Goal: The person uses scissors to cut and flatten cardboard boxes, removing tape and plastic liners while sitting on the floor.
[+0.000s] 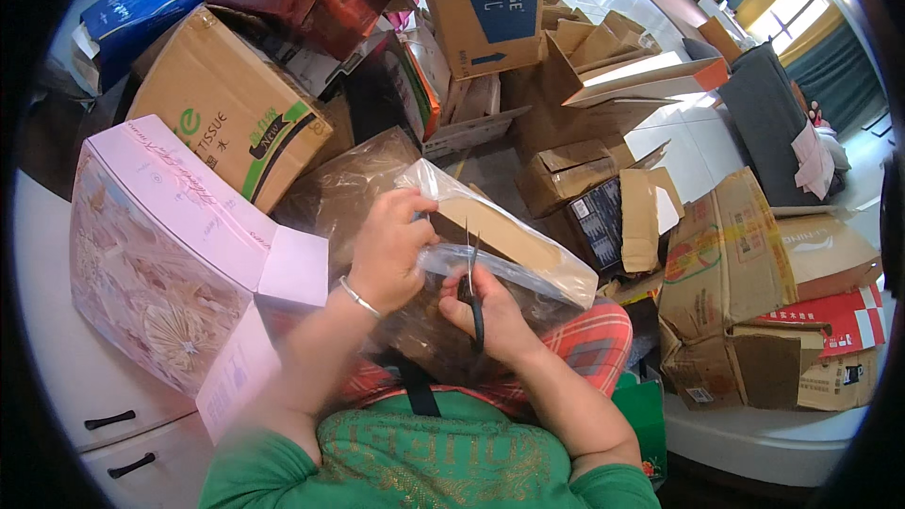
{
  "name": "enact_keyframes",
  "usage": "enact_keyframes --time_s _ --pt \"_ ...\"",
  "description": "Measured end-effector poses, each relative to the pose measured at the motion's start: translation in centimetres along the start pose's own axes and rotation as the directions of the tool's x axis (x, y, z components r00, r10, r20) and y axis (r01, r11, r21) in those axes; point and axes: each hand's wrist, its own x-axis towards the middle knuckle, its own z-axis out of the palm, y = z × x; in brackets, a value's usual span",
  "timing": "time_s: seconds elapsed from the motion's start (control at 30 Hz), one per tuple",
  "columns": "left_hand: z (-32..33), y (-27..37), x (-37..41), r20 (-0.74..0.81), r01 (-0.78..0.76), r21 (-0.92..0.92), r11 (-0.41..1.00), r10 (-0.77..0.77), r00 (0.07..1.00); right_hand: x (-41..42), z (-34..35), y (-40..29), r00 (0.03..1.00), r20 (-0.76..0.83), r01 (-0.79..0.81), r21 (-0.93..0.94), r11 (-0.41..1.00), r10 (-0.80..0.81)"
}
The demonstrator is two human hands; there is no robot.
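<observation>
Across my lap rests a brown cardboard box (509, 226) with clear plastic film or wide tape (488, 272) along its edges. My left hand (392, 247), with a bangle at the wrist, grips the plastic-covered edge at the box's near left. Black-handled scissors (477, 318) are in my right hand (495, 311), blades pointing away from me and slightly parted. The blades stand over the box's opening, beside the plastic strip; whether they touch it I cannot tell. More crinkled clear plastic (353, 177) covers brown cardboard beyond my left hand.
On the left, a pink printed carton (184, 247) stands on a white drawer cabinet (106, 367). Behind it is a tissue carton (226, 113). An upright carton (481, 14) stands ahead among many opened boxes. Worn cartons (721, 276) are stacked on the right.
</observation>
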Motion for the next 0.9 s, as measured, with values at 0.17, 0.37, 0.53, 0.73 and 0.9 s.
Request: enact_keyframes --time_s 0.17,0.37,0.53,0.73,0.9 --pt "-0.4 0.7 -0.4 -0.017 -0.033 0.096 0.995 0.034 0.999 0.1 -0.4 -1.3 0.995 0.064 0.084 -0.140 0.987 -0.075" --pt "0.7 -1.2 -1.0 -0.038 -0.046 -0.040 0.998 0.044 0.998 -0.8 -1.3 -3.7 0.999 -0.006 0.049 0.277 0.960 -0.049" --pt "1.5 -2.4 -1.4 -0.189 0.046 -0.340 0.939 -0.117 0.975 0.1 -3.1 -7.7 0.747 -0.021 0.386 -0.800 0.459 -0.664" --pt "1.5 -2.2 -1.0 -0.155 0.063 -0.371 0.926 -0.129 0.979 2.2 -4.4 -3.2 0.914 -0.073 0.041 -0.962 0.269 -0.399" --pt "0.8 -1.5 -0.7 -0.053 0.091 0.125 0.988 -0.085 0.995 2.1 -4.5 -2.1 0.884 -0.044 0.094 -0.959 0.269 -0.466"
